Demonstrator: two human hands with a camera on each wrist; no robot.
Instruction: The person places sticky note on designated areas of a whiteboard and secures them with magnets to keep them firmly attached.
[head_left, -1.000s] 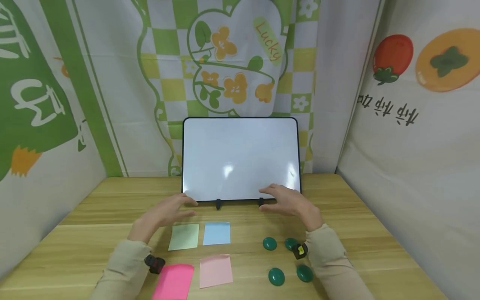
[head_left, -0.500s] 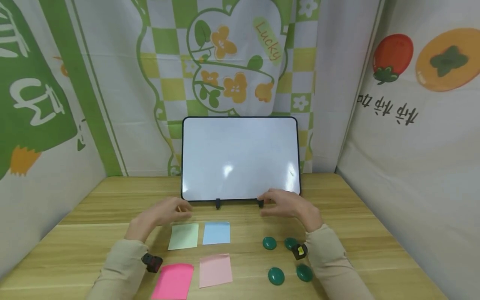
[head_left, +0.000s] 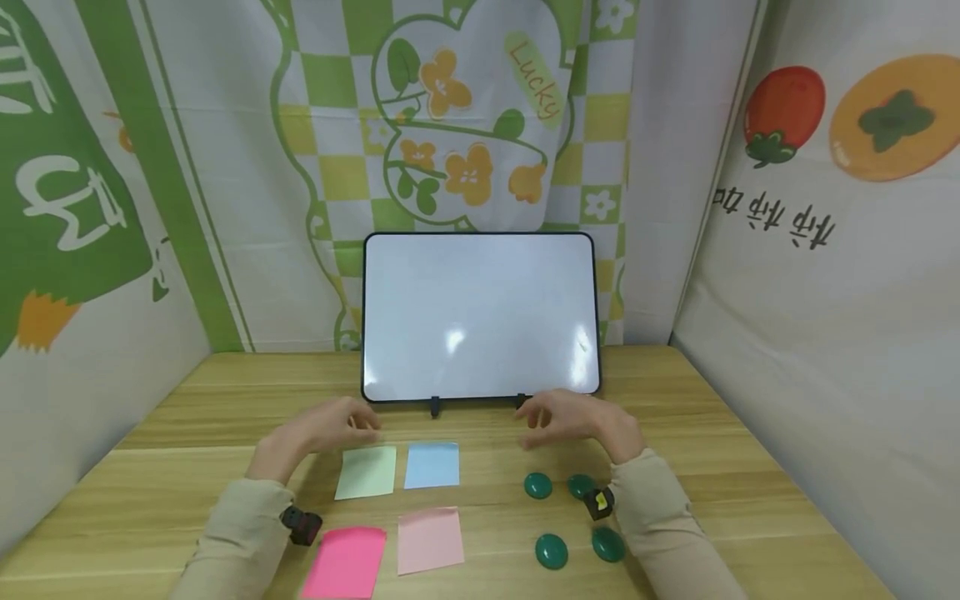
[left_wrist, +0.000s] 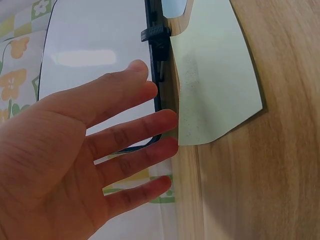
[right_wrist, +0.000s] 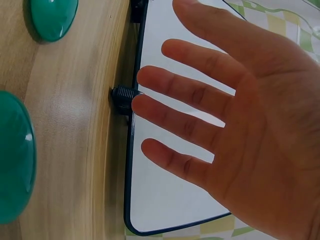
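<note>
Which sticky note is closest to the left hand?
The pale green note is nearest the left hand; the blue note, light pink note and bright pink note lie farther away.

left wrist: blue note (left_wrist: 174, 7) cropped | right wrist: green discs (right_wrist: 15, 160) cropped

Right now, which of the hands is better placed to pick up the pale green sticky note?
Left, I'd say: the left hand holds nothing and hovers by the pale green sticky note. The right hand is farther off, nearer the green discs.
</note>
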